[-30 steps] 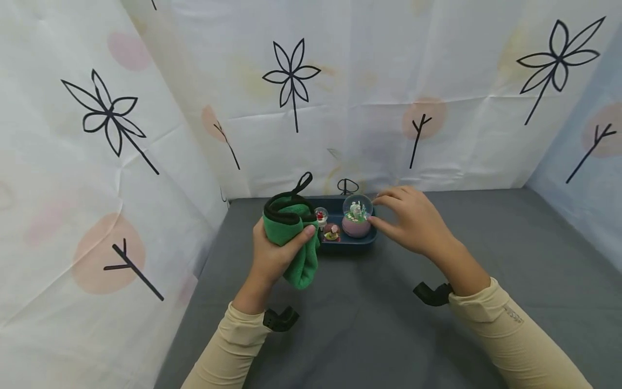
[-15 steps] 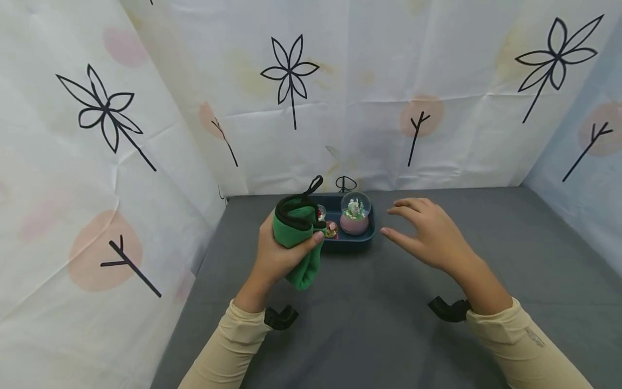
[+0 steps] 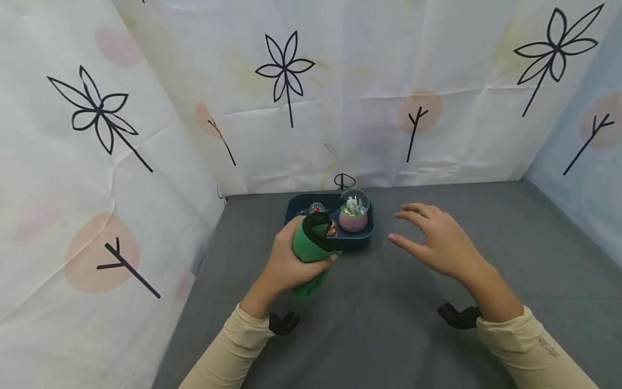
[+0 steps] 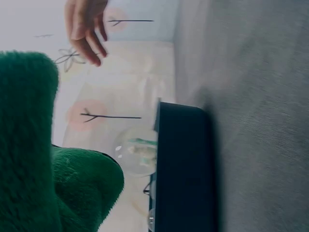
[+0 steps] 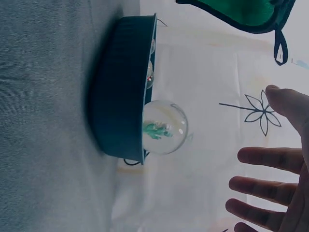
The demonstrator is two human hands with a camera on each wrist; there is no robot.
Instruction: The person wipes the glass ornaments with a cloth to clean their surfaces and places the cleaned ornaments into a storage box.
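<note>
My left hand [image 3: 288,261] grips a folded green cloth [image 3: 311,243] with black edging, held up in front of the tray's left part. In the right wrist view the hanging loop [image 5: 280,47] of the cloth shows. A dark blue tray [image 3: 355,242] holds a large snow globe [image 3: 353,215] with a pink base at its right end. A small globe [image 3: 317,208] with something red inside stands at the tray's back left, and another small figure [image 3: 332,229] is partly hidden by the cloth. My right hand [image 3: 437,244] hovers right of the tray, fingers spread and holding nothing.
The tray stands on a grey cloth-covered table [image 3: 379,313], near the back. White patterned curtain [image 3: 359,119] closes off the back and left side, with a bluish one [image 3: 593,140] at the right. Black wrist mounts [image 3: 459,316] stick out beneath the wrists.
My right hand has drawn away from the large snow globe, rightward and nearer to me. The left hand, with the cloth, has shifted right and slightly down; the cloth is tilted over.
</note>
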